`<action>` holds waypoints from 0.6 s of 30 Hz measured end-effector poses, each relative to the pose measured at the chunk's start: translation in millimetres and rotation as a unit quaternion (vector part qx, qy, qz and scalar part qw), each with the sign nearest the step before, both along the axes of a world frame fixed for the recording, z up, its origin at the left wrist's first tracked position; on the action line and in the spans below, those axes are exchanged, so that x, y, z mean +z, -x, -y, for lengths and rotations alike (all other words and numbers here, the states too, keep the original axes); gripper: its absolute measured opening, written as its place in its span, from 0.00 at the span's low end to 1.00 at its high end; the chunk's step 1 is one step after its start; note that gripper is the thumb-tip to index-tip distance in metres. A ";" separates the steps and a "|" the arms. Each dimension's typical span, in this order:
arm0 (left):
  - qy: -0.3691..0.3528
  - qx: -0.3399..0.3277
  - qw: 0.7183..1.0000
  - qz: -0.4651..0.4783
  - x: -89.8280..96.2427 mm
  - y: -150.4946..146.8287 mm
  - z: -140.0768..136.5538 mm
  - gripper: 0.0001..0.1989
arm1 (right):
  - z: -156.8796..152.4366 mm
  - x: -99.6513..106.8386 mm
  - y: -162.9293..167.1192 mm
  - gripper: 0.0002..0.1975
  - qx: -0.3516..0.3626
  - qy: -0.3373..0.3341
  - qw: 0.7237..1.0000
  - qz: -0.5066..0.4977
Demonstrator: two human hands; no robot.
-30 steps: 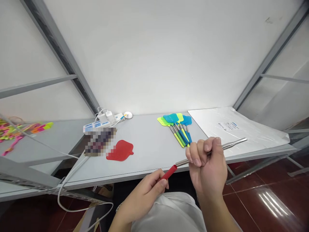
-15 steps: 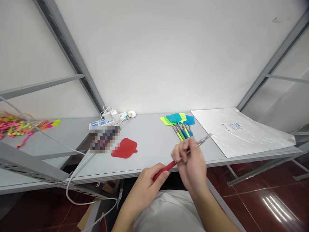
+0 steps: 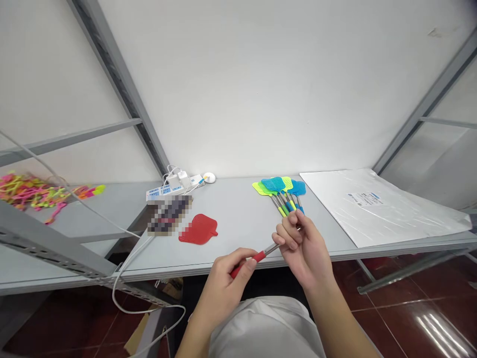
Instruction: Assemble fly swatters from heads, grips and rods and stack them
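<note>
A fly swatter handle (image 3: 260, 257) with a red grip and a thin metal rod slants up to the right between my hands, over the front edge of the table. My left hand (image 3: 227, 281) is closed around the red grip. The fingers of my right hand (image 3: 303, 248) curl about the metal rod, palm turned partly up, and hide most of its far end. To the left, a loose red swatter head (image 3: 199, 229) lies flat on the table. Beyond my right hand lies a bunch of fly swatters (image 3: 278, 185) with blue, green and yellow heads.
A white wrapped sheet or packet (image 3: 348, 209) covers the right of the grey table (image 3: 238, 209). At the back left are a power strip (image 3: 166, 191) with chargers and a pixelated item (image 3: 169, 215). A white cable (image 3: 115, 293) hangs by the shelf post. Colourful pieces (image 3: 33, 194) lie far left.
My right hand has turned and loosened a little on the rod. More bare metal shows beside the red grip, and the tip no longer sticks out far past my fingers.
</note>
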State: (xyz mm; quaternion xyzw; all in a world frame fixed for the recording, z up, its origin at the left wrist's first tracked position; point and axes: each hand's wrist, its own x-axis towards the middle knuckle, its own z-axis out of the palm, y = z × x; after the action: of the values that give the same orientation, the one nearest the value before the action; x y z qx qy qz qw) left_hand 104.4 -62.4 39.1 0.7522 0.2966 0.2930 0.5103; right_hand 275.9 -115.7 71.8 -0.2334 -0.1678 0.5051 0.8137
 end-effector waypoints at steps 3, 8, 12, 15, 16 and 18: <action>0.084 0.047 0.986 0.140 -5.0 -6.9 3.6 0.24 | -0.2 0.1 2.7 0.17 -0.026 0.009 0.999 -0.040; 0.164 0.066 0.949 0.262 -10.3 -10.8 6.3 0.28 | -2.4 -8.9 15.3 0.24 -0.077 0.033 0.995 -0.056; 0.153 0.099 0.940 0.289 -18.6 -14.1 7.5 0.30 | -2.9 -13.8 30.3 0.25 -0.098 0.048 0.991 -0.072; 0.187 0.109 0.925 0.312 -24.3 -20.6 10.6 0.30 | -0.9 -12.0 41.0 0.25 -0.088 0.039 0.994 -0.048; 0.206 0.110 0.919 0.318 -25.3 -22.9 12.2 0.30 | 0.1 -11.0 44.0 0.26 -0.085 0.034 0.995 -0.031; 0.242 0.114 0.906 0.329 -26.3 -27.0 15.3 0.31 | 2.1 -9.5 49.0 0.27 -0.082 0.025 0.996 0.006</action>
State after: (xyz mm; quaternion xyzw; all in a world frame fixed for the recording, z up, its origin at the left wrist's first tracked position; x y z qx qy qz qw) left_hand 131.4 -77.7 12.8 0.4273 0.2574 0.4990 0.7086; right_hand 227.0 -117.8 62.3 -0.2698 -0.1403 0.4392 0.8453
